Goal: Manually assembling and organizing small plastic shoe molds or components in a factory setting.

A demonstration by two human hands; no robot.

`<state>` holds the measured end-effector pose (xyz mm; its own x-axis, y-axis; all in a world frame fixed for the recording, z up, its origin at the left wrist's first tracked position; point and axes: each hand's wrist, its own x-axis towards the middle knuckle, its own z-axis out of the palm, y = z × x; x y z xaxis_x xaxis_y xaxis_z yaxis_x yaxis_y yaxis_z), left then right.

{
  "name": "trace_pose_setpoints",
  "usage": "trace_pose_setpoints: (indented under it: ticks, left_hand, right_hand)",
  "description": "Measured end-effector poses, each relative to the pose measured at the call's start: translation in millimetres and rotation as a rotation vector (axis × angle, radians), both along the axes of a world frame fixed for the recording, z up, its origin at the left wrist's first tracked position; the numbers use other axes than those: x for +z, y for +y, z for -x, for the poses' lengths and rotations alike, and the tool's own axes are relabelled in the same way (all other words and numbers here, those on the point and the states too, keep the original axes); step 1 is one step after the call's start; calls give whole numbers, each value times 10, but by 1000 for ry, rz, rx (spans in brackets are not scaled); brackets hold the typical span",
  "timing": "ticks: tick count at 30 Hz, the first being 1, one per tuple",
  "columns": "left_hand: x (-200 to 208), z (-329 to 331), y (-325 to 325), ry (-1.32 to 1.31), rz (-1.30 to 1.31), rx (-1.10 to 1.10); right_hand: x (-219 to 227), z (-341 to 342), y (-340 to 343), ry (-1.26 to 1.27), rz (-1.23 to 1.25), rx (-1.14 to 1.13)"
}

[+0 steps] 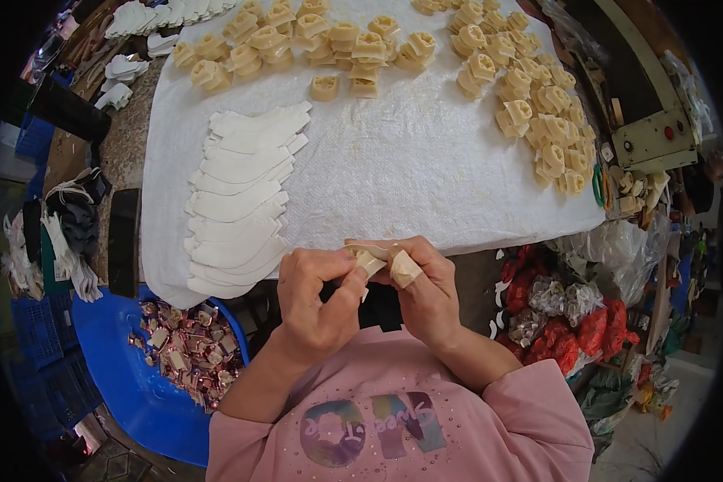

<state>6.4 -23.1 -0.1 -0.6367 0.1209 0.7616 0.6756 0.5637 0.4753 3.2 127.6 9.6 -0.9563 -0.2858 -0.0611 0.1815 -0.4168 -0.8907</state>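
In the middle of the frame, a left hand [320, 297] and a right hand [427, 296] work close together on a small cream piece [368, 263]. It sits between them, just below the near edge of a white woven sheet [394, 173]. The left thumb and finger are pinched on it. The right fingers are closed on it too, and the right thumb has a beige wrap [404, 270] on it.

On the left part of the sheet, flat white cut pieces [234, 205] lie in a long row, each one partly on top of the next. Bent tan pieces [309, 36] sit in a bunch at the top, and more run down the right side. At the lower left is a blue tub [112, 373] with shiny pinkish bits [186, 345] inside.
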Motion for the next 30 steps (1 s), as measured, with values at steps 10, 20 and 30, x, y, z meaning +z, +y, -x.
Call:
trace_pose_setpoints:
  ticks: [10, 20, 30]
  left_hand:
    - [-6, -36, -38, -312, -137, 13]
    - [24, 1, -24, -320, -314, -260]
    - [-65, -78, 60, -538, -535, -134]
  right_hand:
    - [2, 227, 112, 253, -471, 152]
    - [20, 572, 211, -85, -119, 543]
    - [-223, 483, 9, -8, -223, 327]
